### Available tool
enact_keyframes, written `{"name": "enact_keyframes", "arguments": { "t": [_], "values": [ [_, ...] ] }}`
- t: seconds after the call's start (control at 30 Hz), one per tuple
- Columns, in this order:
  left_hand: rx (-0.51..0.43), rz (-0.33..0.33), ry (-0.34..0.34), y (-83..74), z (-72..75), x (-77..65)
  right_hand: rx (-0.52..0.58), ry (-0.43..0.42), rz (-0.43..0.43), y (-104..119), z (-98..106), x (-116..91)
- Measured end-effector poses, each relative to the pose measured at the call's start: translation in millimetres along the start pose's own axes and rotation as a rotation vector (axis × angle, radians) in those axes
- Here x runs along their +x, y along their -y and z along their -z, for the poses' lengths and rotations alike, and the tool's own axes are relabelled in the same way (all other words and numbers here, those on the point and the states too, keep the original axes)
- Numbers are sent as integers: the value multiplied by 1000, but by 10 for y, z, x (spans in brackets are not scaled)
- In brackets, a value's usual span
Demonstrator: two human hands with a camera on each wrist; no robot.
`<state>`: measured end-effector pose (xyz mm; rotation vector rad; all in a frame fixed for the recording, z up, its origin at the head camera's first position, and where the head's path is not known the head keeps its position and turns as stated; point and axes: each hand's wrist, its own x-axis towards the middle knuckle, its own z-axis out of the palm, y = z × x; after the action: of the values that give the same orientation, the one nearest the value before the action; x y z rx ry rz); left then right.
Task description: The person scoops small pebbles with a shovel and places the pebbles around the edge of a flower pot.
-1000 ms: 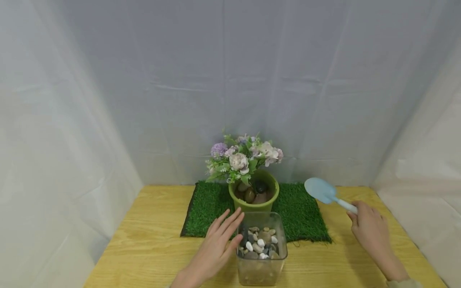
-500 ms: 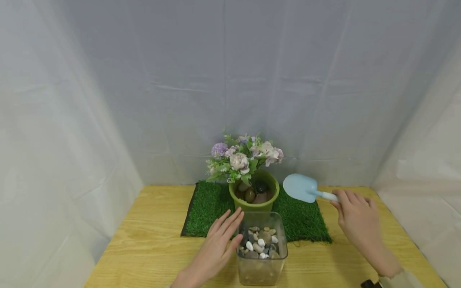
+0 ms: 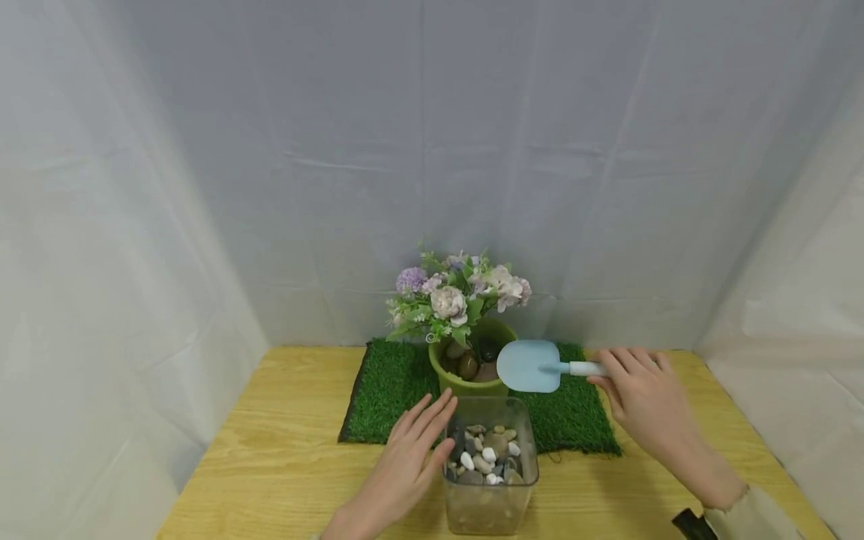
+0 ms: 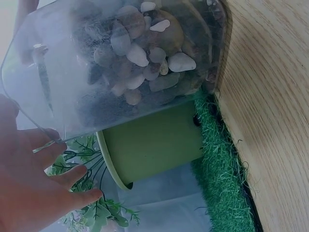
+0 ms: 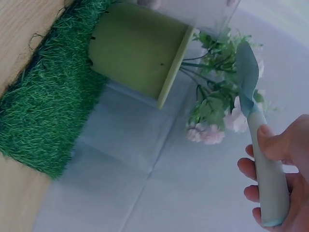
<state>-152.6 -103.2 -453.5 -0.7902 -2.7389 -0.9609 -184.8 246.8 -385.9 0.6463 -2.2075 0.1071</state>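
Note:
My right hand (image 3: 644, 397) grips the white handle of a light blue garden trowel (image 3: 529, 366). Its blade points left and overlaps the right rim of the green flower pot (image 3: 466, 385) in the head view. Fingers and thumb wrap round the handle in the right wrist view, where the trowel (image 5: 270, 164) is raised above the pot's rim. My left hand (image 3: 405, 461), fingers extended, touches the left rim of a clear plastic container (image 3: 489, 514). Inside the container lie white, grey and brown pebbles (image 3: 487, 454). Several larger stones (image 3: 468, 365) sit in the pot beneath artificial flowers (image 3: 448, 303).
The pot stands on a dark-edged green turf mat (image 3: 570, 416), directly behind the container. Both rest on a wood-grain table (image 3: 270, 435). Pale grey-white sheeting (image 3: 418, 150) hangs behind the table and along both sides.
My right hand has carried the trowel leftward, from the mat's right end to the pot's rim, and the blade has turned to lie level across the view. My left hand stays at the container.

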Motion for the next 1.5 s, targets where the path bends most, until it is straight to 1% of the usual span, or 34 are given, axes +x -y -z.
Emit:
{"name": "enact_keyframes", "arguments": {
  "t": [0.23, 0.5, 0.73, 0.93, 1.13, 1.23, 1.5],
  "values": [
    [-5, -5, -2, 7, -10, -12, 74, -57, 87, 106, 84, 118],
    [20, -28, -48, 10, -34, -20, 128, -58, 156, 217, 187, 238],
    [29, -55, -62, 22, -38, -39, 133, -19, 226, 280, 240, 294],
    [25, -38, -47, 24, -28, -41, 105, 12, 278, 329, 268, 335],
    [13, -31, -51, 26, -28, -43, 65, 39, 322, 395, 273, 378],
    [6, -22, -48, 30, -27, -42, 63, 62, 344, 421, 267, 390],
    [-29, -14, -38, 39, -42, -32, 70, 142, 361, 473, 242, 430]
  ]
}}
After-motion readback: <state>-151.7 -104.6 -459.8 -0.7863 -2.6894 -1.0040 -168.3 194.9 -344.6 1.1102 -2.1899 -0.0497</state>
